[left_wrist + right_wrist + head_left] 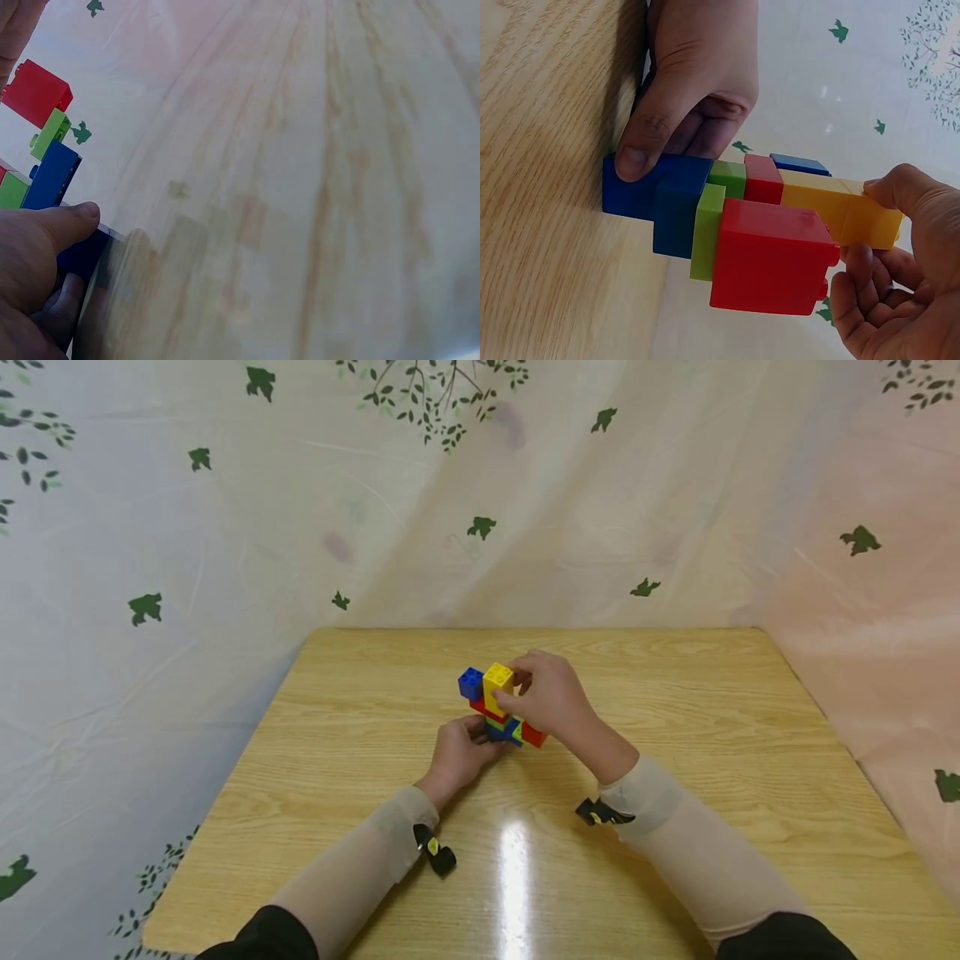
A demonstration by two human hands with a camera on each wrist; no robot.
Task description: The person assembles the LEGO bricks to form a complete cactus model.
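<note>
A model of toy building bricks stands on the table, with blue bricks (681,180) at its base. Above them come green bricks (707,244), a large red brick (769,251) off to one side, and a thin red brick. A blue brick (471,683) and stacked yellow bricks (498,681) form the top. My left hand (459,752) grips the blue base, its thumb along the side. With thumb and fingers, my right hand (553,693) pinches the upper yellow brick. Some fingertips of the left hand are hidden behind the base.
The wooden table (675,710) reaches back to a pale curtain (555,493) with green leaf prints. Black wrist straps (435,852) sit on both sleeves. A bright light reflection lies on the table's front part.
</note>
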